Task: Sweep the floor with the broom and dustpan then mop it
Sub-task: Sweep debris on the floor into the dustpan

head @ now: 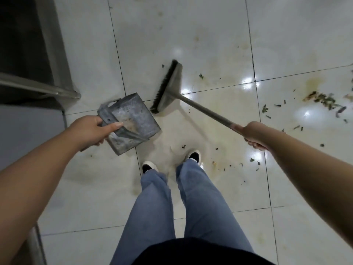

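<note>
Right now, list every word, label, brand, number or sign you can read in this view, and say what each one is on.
None: no readable text shows anywhere in this view.
Dustpan, held by the left hand: bare scuffed metal, no label.
Broom, its handle held by the right hand: no marking visible.
Floor tiles, shoes and jeans: no print or logo to be seen.

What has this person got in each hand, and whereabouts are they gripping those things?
The left hand grips the metal dustpan by its handle at the back edge. The right hand grips the broom on its long handle, well away from the bristles.
</note>
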The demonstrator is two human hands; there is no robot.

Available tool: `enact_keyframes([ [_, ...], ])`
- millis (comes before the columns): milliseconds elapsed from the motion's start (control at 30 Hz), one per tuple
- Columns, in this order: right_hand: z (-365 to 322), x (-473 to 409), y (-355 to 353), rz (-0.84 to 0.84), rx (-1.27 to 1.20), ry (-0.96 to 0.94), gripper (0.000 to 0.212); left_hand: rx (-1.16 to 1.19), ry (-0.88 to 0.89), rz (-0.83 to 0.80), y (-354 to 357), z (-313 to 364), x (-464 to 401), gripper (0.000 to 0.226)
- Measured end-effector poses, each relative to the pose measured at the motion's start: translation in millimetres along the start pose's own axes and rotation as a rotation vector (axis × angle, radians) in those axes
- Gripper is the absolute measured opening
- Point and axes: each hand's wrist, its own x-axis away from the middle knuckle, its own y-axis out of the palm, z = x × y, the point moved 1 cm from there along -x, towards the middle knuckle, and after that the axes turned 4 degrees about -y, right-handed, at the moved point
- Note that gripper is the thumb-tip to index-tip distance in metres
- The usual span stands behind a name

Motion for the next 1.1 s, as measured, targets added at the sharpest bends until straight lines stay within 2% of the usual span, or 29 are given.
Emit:
enact_keyframes([
  [67, -23, -6, 16, 0.007, 0.017, -0.103, 0.061, -0.043, 0.005, 0.003, 2, 6, 5, 0.049],
  [167, -51, -16, 33, 0.027, 0.141, -0.242, 0.038, -0.122, 0.023, -0.016, 1, 7, 11, 0.047],
  [233, -55, -24, 34, 0.021, 0.132, -0.207, 0.035, -0.148, 0.03, -0.04, 2, 0, 16, 0.044],
  [333, -33, -30, 22, 0.056, 0.22, -0.121, 0.059, -0.164, 0.023, -0.035, 3, -15, 22, 0.045],
  [467, 3, -11, 17, 0.226, 0.347, -0.09, 0.054, -0.135, 0.026, -0.013, 10, -34, 26, 0.046],
  [567, 17, 16, 46, 0.212, 0.297, -0.086, 0.049, -0.102, 0.033, -0.021, 22, -53, 27, 0.049],
  [667, 32, 44, 89, 0.096, 0.014, 0.001, 0.052, -0.089, 0.07, -0.002, 29, -77, 29, 0.054],
  [833, 46, 106, 169, -0.259, -0.494, -0.074, 0.024, -0.067, 0.17, 0.002, 36, -123, 42, 0.056],
  [967, 51, 149, 259, -0.212, -0.654, -0.069, 0.025, 0.023, 0.198, -0.041, 39, -163, 52, 0.055],
  [1100, 51, 190, 338, -0.259, -1.129, 0.048, 0.018, -0.014, 0.197, -0.06, 50, -200, 62, 0.057],
])
